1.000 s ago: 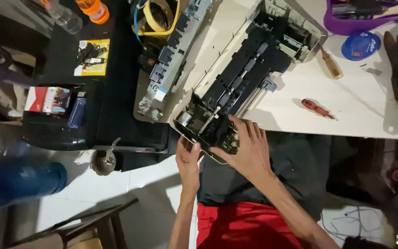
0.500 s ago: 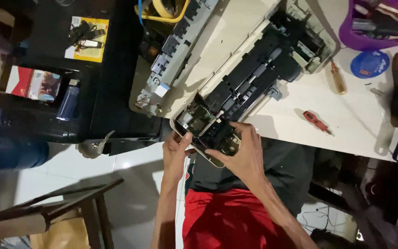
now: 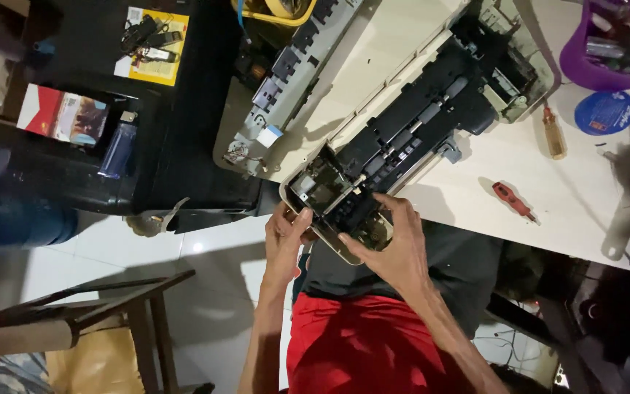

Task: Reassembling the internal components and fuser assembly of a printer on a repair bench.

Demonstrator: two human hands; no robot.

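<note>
White table, printer, red screwdriver

2 hands are in view, the left hand and the right hand; 1 opened printer lies on 1 white table; 1 detached grey panel lies beside it; 2 screwdrivers show, 1 red screwdriver and 1 amber screwdriver; 1 blue lid; 1 purple tub; 1 blue lighter; 1 red box; 1 yellow card carrying small black parts, too small to count; 1 wooden chair stands on the floor.
</note>
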